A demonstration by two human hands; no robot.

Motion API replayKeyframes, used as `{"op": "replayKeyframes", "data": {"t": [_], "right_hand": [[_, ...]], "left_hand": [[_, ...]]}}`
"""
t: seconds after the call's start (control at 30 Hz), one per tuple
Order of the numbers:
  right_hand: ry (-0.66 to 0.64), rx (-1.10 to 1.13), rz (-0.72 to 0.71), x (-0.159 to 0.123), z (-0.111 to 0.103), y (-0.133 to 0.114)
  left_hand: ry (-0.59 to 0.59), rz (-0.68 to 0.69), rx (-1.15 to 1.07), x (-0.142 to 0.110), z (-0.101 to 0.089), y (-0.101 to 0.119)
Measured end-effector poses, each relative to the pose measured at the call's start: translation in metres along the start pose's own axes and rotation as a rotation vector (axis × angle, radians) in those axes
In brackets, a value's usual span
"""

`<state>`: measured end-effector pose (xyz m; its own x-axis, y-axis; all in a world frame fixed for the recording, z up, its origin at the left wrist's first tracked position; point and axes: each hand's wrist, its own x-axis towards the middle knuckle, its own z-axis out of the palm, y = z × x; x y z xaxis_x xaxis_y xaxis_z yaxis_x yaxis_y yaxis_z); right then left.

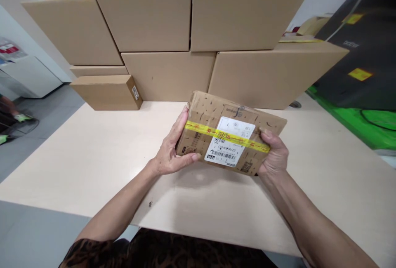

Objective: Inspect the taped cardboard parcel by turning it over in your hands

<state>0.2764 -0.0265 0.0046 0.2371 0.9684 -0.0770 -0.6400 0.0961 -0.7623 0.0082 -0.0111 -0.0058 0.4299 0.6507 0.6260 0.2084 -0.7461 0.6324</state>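
A small cardboard parcel [213,115] with a strip of yellow tape and a white shipping label is held just above the pale table [93,161]. My left hand [170,148] grips its left end, fingers along the side and thumb under the near edge. Around the right end, my right hand [274,154] is wrapped, thumb on top near the tape. The label faces up towards me.
Large plain cardboard boxes [168,74] are stacked in a wall at the table's far edge, with a small flat box [107,91] at their left foot. A black and green machine [359,66] stands at the right. Grey floor lies to the left.
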Motion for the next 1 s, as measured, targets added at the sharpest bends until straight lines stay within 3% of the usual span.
{"op": "replayKeyframes", "data": {"t": [0.17,0.3,0.53,0.63,0.8,1.0], "right_hand": [[-0.010,0.061,0.129,0.015,-0.011,0.000],[-0.018,0.019,0.247,0.018,-0.010,0.002],[-0.048,-0.048,0.184,-0.001,0.002,0.019],[-0.071,-0.082,0.169,-0.007,0.001,0.023],[-0.156,-0.159,0.135,-0.010,-0.004,0.025],[-0.215,-0.306,0.029,-0.004,-0.014,0.038]], "left_hand": [[-0.077,0.116,0.005,-0.001,0.001,-0.021],[0.002,0.006,-0.092,-0.005,0.003,-0.025],[0.327,-0.354,-0.353,0.001,0.011,-0.002],[0.435,-0.434,-0.387,0.005,0.012,0.004],[0.537,-0.476,-0.416,0.008,0.010,0.003],[0.561,-0.544,-0.424,0.009,0.012,0.000]]}}
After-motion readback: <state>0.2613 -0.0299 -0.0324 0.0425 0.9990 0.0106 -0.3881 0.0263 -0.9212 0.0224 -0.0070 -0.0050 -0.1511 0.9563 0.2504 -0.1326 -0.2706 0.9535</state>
